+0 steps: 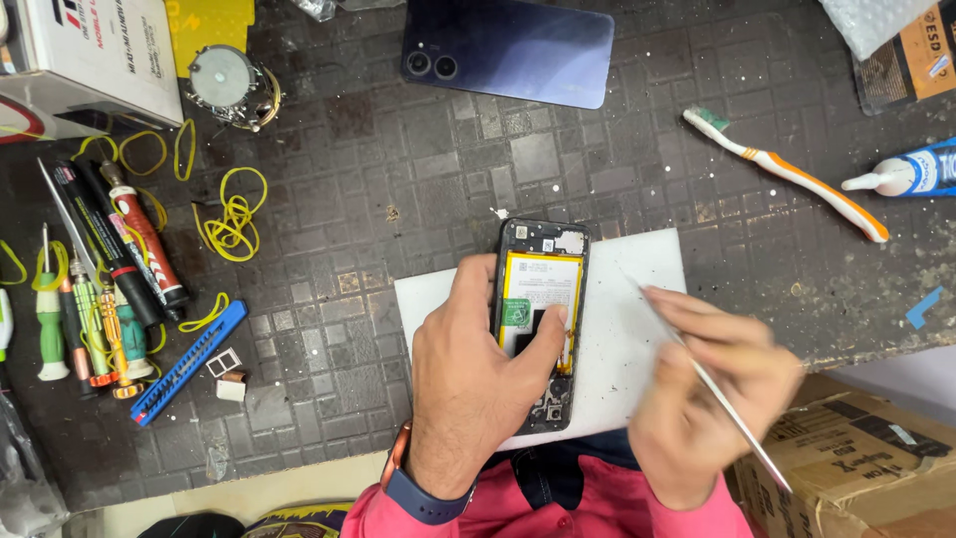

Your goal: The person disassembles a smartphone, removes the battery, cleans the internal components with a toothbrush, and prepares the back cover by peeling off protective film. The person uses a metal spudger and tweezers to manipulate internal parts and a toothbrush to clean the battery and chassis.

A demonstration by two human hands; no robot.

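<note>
An opened phone (pixel 543 269) with its back off and the battery showing lies on a white pad (pixel 637 329) near the table's front edge. My left hand (pixel 478 374) grips the phone's lower half, thumb pressed on the battery. My right hand (pixel 707 399), blurred, is to the right of the phone over the pad and holds thin metal tweezers (pixel 727 399) whose tip points up and left, apart from the phone.
A dark blue phone back cover (pixel 508 48) lies at the far middle. A toothbrush (pixel 787 171) and a glue tube (pixel 906 171) are at right. Screwdrivers (pixel 90 299), yellow rubber bands (pixel 234 214) and a blue cutter (pixel 189 361) lie at left. A cardboard box (pixel 856 458) sits lower right.
</note>
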